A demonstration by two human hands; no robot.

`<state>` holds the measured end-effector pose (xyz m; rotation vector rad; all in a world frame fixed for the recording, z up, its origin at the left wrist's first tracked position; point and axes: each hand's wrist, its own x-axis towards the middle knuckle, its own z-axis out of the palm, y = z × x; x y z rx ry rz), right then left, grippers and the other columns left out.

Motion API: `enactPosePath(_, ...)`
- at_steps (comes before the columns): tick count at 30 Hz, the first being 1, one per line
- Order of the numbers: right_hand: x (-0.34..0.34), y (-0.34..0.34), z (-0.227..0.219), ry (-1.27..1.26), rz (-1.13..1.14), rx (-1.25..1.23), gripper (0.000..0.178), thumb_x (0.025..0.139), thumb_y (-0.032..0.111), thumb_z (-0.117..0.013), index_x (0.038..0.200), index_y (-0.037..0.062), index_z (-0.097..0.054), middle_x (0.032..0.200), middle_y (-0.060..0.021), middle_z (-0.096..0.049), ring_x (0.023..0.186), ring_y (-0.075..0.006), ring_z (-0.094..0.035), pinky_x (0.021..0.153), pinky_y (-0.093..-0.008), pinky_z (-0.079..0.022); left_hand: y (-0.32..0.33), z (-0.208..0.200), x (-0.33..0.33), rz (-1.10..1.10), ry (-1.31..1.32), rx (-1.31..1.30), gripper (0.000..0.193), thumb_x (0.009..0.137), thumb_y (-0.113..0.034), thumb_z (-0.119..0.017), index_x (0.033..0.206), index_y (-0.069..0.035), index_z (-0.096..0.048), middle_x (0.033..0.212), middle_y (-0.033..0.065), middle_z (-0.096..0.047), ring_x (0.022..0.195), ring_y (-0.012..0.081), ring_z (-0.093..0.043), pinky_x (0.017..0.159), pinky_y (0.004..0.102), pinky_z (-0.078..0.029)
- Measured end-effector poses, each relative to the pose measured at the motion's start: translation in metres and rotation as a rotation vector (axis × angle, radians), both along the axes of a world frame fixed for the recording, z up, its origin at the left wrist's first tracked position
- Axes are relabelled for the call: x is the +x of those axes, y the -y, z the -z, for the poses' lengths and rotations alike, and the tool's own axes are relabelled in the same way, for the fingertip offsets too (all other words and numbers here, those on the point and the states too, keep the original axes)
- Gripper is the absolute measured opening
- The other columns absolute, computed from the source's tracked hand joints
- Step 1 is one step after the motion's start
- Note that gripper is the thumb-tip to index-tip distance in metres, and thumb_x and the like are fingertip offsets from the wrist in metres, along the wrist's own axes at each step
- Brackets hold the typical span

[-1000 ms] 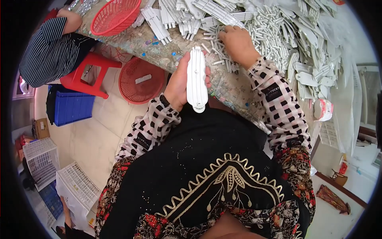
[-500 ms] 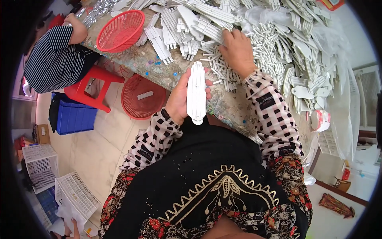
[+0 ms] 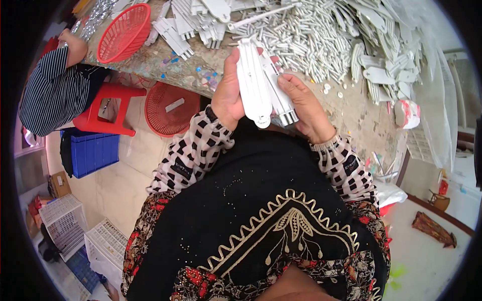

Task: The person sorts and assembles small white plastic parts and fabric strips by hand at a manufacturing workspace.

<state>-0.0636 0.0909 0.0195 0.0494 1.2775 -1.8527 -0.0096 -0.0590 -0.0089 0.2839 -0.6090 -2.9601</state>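
Observation:
My left hand (image 3: 228, 98) is closed round a long white plastic panel (image 3: 254, 88) with a rounded lower end and ridges along its length. Right beside it, my right hand (image 3: 310, 108) grips a second slim white plastic piece (image 3: 279, 98), whose lower end shows short tube-like prongs. The two pieces lie close together, partly overlapping, over the near edge of the table; whether they are joined I cannot tell. Beyond my hands spreads a heap of small white rods (image 3: 296, 37), with a stack of similar white panels (image 3: 206, 20) to its left.
A red basket (image 3: 123, 35) stands on the worn table (image 3: 346, 113) at the left, another red basket (image 3: 170, 120) on the floor below. Left of that are a red stool (image 3: 113, 108), a seated person (image 3: 47, 95) and a blue crate (image 3: 95, 150). More white parts (image 3: 379, 75) pile up at right.
My right hand has come back from the pile with a white plastic piece and brought it against the panel in my left hand. The view has shifted, and the panel is tilted more.

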Motion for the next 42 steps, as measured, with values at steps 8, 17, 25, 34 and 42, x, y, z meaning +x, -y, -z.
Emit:
enactPosePath(8, 0.023, -0.028, -0.014, -1.649, -0.115, 0.552, 0.046, 0.09, 0.021, -0.064, 0.126, -0.0013, -0.048, 0.112, -0.0212, -0.05, 0.098, -0.0334, -0.054, 0.084, -0.0384, -0.046, -0.039, -0.001, -0.016, -0.066, 0.04, -0.315, 0.054, 0.096, -0.052, -0.048, 0.124, -0.007, -0.051, 0.104, 0.0128, -0.062, 0.098, 0.0234, -0.06, 0.087, 0.0392, -0.051)
enactPosePath(17, 0.019, -0.047, 0.003, -1.406, -0.169, 0.441, 0.051, 0.09, 0.024, -0.062, 0.131, -0.001, -0.047, 0.114, -0.024, -0.049, 0.102, -0.0389, -0.052, 0.087, -0.0411, -0.045, -0.06, -0.017, -0.008, -0.146, -0.053, -0.348, 0.052, 0.103, -0.04, -0.04, 0.148, -0.022, -0.021, 0.116, 0.0081, -0.048, 0.105, 0.0199, -0.052, 0.094, 0.0362, -0.047)
enactPosePath(25, 0.02, -0.051, 0.003, -1.371, -0.219, 0.464, 0.049, 0.091, 0.024, -0.057, 0.131, -0.0032, -0.045, 0.107, -0.0272, -0.055, 0.089, -0.0425, -0.06, 0.076, -0.0452, -0.05, -0.054, 0.008, -0.014, -0.103, 0.09, -0.112, 0.047, 0.103, -0.044, -0.035, 0.122, -0.003, -0.049, 0.113, 0.0126, -0.059, 0.106, 0.0248, -0.058, 0.098, 0.0401, -0.046)
enactPosePath(34, 0.014, -0.077, 0.009, -1.371, -0.009, 0.612, 0.049, 0.091, 0.012, -0.053, 0.137, 0.002, -0.04, 0.1, -0.0263, -0.064, 0.078, -0.0411, -0.065, 0.071, -0.0467, -0.052, -0.053, 0.017, -0.016, 0.0, 0.118, 0.03, 0.028, 0.1, -0.027, -0.05, 0.116, -0.004, -0.053, 0.105, 0.009, -0.063, 0.098, 0.0202, -0.06, 0.09, 0.0365, -0.048)
enactPosePath(42, -0.002, -0.18, 0.02, -1.33, 0.004, 1.23, 0.037, 0.09, 0.018, -0.061, 0.124, 0.0049, -0.056, 0.106, -0.0205, -0.058, 0.095, -0.0342, -0.056, 0.085, -0.0413, -0.045, -0.036, 0.016, -0.018, 0.167, 0.017, 0.099, 0.041, 0.1, -0.038, -0.048, 0.123, -0.004, -0.051, 0.105, 0.0122, -0.061, 0.093, 0.0243, -0.06, 0.084, 0.0397, -0.05)
